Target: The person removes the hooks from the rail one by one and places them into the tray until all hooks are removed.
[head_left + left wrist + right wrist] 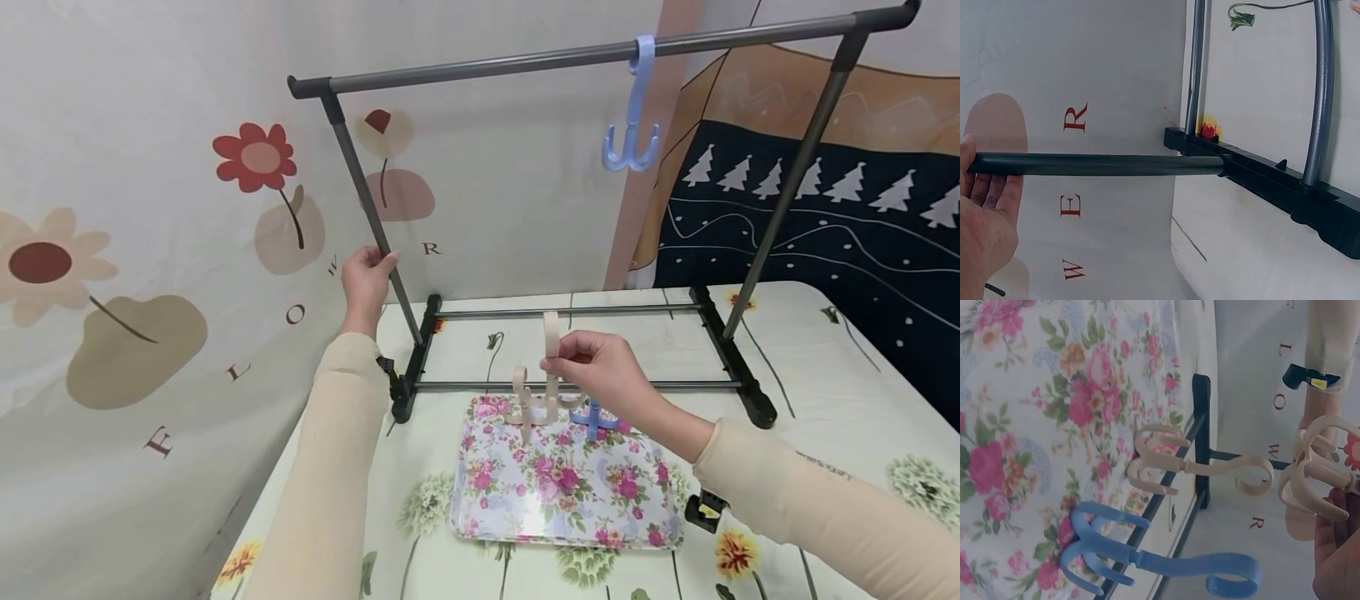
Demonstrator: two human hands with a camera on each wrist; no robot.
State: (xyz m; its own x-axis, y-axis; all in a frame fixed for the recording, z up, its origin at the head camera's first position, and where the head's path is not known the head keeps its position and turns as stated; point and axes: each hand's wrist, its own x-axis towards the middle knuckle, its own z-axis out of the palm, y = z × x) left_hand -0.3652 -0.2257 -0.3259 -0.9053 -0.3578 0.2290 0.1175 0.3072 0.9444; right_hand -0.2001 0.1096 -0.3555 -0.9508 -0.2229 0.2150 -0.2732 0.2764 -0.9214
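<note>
My left hand (pixel 365 283) grips the slanted left post (pixel 358 179) of a grey metal hanging rack, thumb in front and fingers behind it in the left wrist view. Between its thumb and fingers, my right hand (pixel 600 367) pinches a beige plastic hook (pixel 551 332) by its stem, above the far edge of a floral tray (pixel 517 500). A second beige hook (pixel 1160 464) and a blue hook (pixel 1107 545), both with several curved prongs, are on the tray. Another blue hook (pixel 634 104) hangs from the rack's top bar (pixel 480 67), right of its middle.
The rack stands on black feet (pixel 731 358) behind the tray, with two low crossbars (pixel 480 314) between them. A flower-print cloth (pixel 427 508) covers the table. Printed curtains (pixel 150 375) hang at the left and back, and a dark tree-patterned cloth (pixel 825 250) at the right.
</note>
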